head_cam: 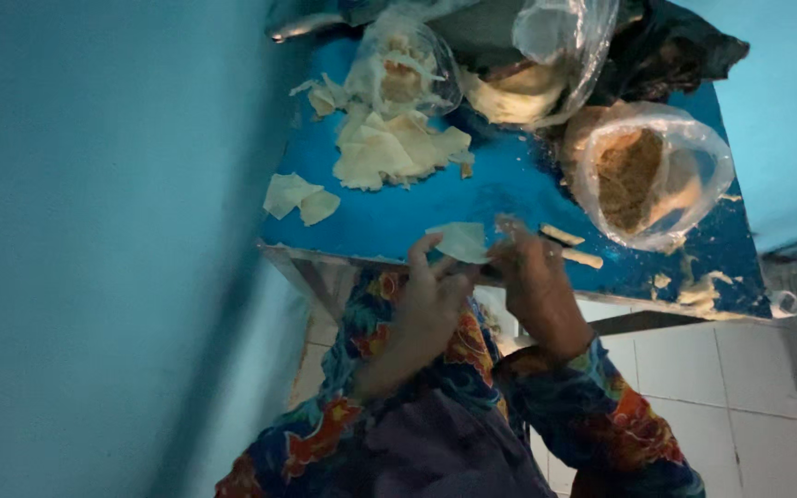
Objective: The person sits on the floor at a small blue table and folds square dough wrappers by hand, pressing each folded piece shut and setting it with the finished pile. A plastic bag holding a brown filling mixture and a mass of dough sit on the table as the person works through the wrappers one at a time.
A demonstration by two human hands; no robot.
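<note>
Two bare hands work a thin pale square dough wrapper [461, 242] at the near edge of a bright blue table [509, 198], just below the middle of the frame.

From the head camera, the left hand [426, 309] has its fingers spread and curled up under the wrapper's lower left edge, touching it; the right hand [532, 281] sits just beside it on the right, blurred, fingertips bunched near the wrapper's right edge, though I cannot tell whether they pinch it. Two small rolled pale pieces [572, 246] lie just right of that hand. Toward upper centre lies a loose heap of pale wrappers [397, 148], with two stray sheets [299, 198] to its left. At right sits a clear plastic bag of brown crumbly filling [643, 175].
</note>
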